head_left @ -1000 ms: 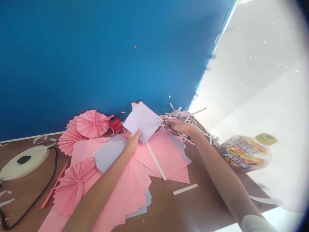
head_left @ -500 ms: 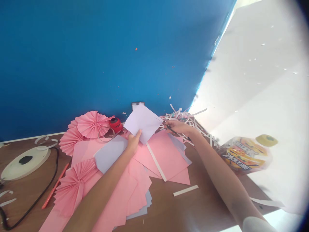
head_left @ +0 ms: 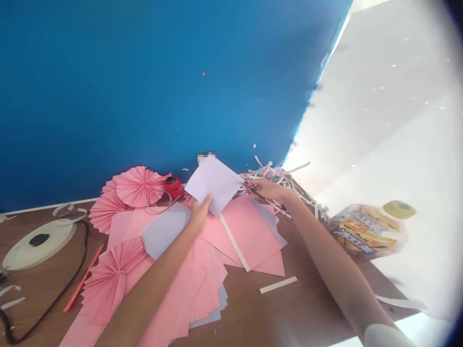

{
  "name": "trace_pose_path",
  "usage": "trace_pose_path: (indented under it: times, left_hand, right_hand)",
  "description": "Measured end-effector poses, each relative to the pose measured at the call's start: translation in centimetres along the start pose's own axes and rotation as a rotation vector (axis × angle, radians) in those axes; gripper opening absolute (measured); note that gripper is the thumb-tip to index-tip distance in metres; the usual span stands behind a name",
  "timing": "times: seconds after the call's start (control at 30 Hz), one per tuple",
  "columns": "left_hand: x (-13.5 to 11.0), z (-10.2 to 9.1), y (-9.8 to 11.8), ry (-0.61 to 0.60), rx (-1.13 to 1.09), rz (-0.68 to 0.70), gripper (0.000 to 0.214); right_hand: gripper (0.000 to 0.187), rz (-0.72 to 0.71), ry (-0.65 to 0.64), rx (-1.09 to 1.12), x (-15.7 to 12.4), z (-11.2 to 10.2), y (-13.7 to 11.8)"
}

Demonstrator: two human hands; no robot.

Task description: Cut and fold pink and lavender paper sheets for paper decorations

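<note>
My left hand (head_left: 200,214) pinches the lower edge of a pale lilac sheet of paper (head_left: 214,184), thumb on top, holding it tilted above the pile. At the sheet's right corner, my right hand (head_left: 265,189) is closed round a thin dark tool (head_left: 256,193). Its tip meets the paper there, where a short line runs along the edge; the tool's exact kind is unclear. Beneath lie pink sheets (head_left: 249,231) with a white paper strip (head_left: 234,243) across them. A grey-lilac sheet (head_left: 164,229) rests by my left forearm.
Pleated pink paper fans (head_left: 142,185) sit at left, near a red round object (head_left: 173,187). Shredded strips (head_left: 285,180) heap behind my right hand. Further out are a yellow-capped drink bottle (head_left: 372,231), a white oval device (head_left: 39,245), a black cable (head_left: 81,260) and a red stick (head_left: 83,279).
Almost nothing differs. Both hands and the lilac sheet keep nearly the same place, with only a very slight shift of the sheet and of the view.
</note>
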State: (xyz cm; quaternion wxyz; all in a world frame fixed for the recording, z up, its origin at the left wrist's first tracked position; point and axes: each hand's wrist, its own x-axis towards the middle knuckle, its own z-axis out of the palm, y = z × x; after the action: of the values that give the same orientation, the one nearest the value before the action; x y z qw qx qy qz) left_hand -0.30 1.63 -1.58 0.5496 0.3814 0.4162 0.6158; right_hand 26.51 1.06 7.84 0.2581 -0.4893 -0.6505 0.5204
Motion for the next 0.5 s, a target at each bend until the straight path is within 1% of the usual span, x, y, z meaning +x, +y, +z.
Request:
trace_pose_path:
  times: [0.17, 0.5]
  left_hand:
    - [0.01, 0.04, 0.04, -0.010, -0.002, -0.005, 0.040]
    - [-0.07, 0.18, 0.24, 0.019, 0.008, -0.017, 0.039]
  right_hand:
    - [0.021, -0.005, -0.004, 0.005, -0.08, 0.08, -0.21]
    - [0.026, 0.002, 0.030, 0.043, -0.46, 0.33, -0.89]
